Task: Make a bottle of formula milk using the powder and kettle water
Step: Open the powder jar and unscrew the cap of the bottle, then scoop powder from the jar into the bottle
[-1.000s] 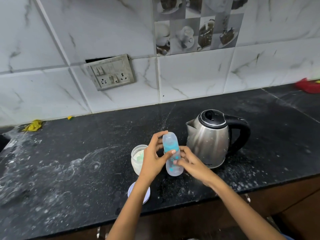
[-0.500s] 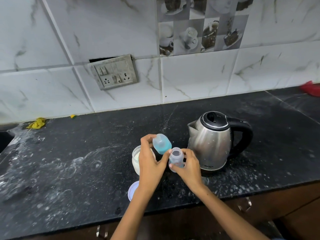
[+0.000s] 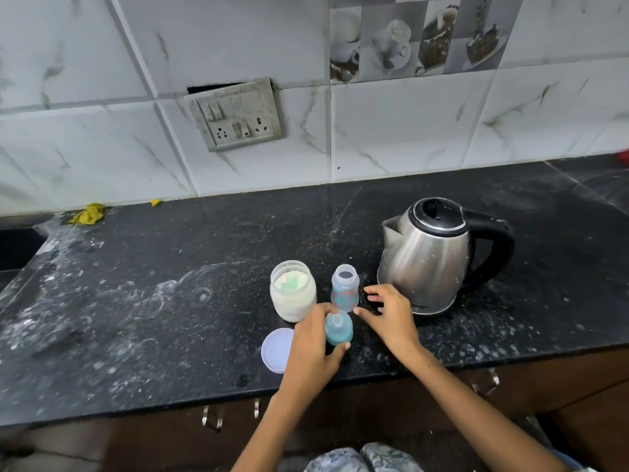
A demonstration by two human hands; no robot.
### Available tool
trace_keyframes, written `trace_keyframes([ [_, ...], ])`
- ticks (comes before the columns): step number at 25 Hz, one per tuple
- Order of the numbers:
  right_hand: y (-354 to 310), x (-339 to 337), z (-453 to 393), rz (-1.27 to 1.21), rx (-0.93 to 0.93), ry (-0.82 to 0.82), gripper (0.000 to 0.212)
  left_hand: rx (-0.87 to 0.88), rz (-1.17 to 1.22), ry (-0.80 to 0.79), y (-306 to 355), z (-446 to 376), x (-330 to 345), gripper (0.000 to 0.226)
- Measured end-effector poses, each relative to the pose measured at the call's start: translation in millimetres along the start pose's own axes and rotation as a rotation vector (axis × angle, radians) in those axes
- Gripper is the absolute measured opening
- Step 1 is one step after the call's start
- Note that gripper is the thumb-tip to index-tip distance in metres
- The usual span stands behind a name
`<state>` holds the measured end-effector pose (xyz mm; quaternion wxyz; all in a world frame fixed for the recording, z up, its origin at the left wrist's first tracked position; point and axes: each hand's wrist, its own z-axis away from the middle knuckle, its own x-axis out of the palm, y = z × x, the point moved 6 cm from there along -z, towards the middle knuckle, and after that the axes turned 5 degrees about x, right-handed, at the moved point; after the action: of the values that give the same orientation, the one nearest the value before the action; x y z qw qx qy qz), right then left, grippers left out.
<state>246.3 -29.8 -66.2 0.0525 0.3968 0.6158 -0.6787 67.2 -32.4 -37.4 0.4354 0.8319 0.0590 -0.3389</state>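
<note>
Two containers stand open on the dark counter (image 3: 170,301): leftmost a lilac lid (image 3: 277,349) lying flat, then the powder jar (image 3: 292,294) with a green scoop half buried. Next, the left hand (image 3: 313,349) pinches the blue teat cap (image 3: 338,328), low by the counter. Just behind it the baby bottle (image 3: 344,291) stands upright, mouth open, seemingly empty. The right hand (image 3: 388,318), fingers loosely spread, hovers beside it, nearer the kettle (image 3: 429,257) at far right.

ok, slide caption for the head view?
Left hand holds bottle cap; open baby bottle stands between powder jar and kettle.
</note>
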Motion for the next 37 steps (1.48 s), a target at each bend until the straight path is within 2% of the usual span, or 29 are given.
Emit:
trace_keyframes([
  [3, 7.7, -17.3, 12.7, -0.02, -0.001, 0.024, 0.025, 0.013, -0.122, -0.121, -8.3, 5.7, 24.9, 0.049],
  [6, 9.4, -26.1, 19.1, -0.013, -0.005, 0.017, 0.016, 0.086, -0.288, -0.197, -12.6, 10.5, 40.9, 0.049],
  [9, 4.1, -30.6, 24.0, -0.03, -0.042, 0.031, 0.012, 0.124, -0.336, -0.204, -15.5, 10.7, 40.3, 0.051],
  [12, -15.6, -33.1, 24.2, -0.033, -0.139, 0.052, 0.012, 0.14, -0.315, -0.127, -6.6, 11.3, 23.5, 0.053],
  [15, -47.8, -30.5, 16.5, -0.033, -0.274, 0.073, 0.012, 0.109, -0.271, 0.097, -0.9, 10.6, -12.0, 0.049],
  [19, -91.7, -17.7, -1.0, -0.036, -0.406, 0.072, 0.01, -0.093, -0.247, 0.343, -19.0, -0.6, -56.5, 0.06],
  [21, -107.8, -8.7, -9.9, -0.023, -0.449, 0.059, 0.01, -0.24, -0.219, 0.344, -38.3, -9.8, -65.6, 0.076],
  [24, -122.0, 2.3, -21.6, 0.013, -0.48, 0.026, 0.011, -0.356, -0.151, 0.227, -54.1, -26.5, -61.2, 0.096],
  [26, -126.0, 7.5, -28.5, 0.02, -0.471, -0.006, 0.012, -0.364, -0.104, 0.224, -55.8, -34.2, -56.7, 0.091],
  [31, -127.3, 15.3, -38.5, 0.002, -0.419, -0.108, 0.015, -0.399, 0.043, 0.332, -65.1, -37.3, -54.5, 0.075],
  [34, -128.4, 14.3, -38.4, -0.003, -0.402, -0.168, 0.015, -0.324, 0.005, 0.331, -58.0, -37.7, -50.8, 0.076],
  [37, -132.8, 9.9, -32.0, 0.177, -0.425, -0.241, 0.016, -0.262, -0.062, 0.291, -48.8, -36.1, -42.5, 0.078],
])
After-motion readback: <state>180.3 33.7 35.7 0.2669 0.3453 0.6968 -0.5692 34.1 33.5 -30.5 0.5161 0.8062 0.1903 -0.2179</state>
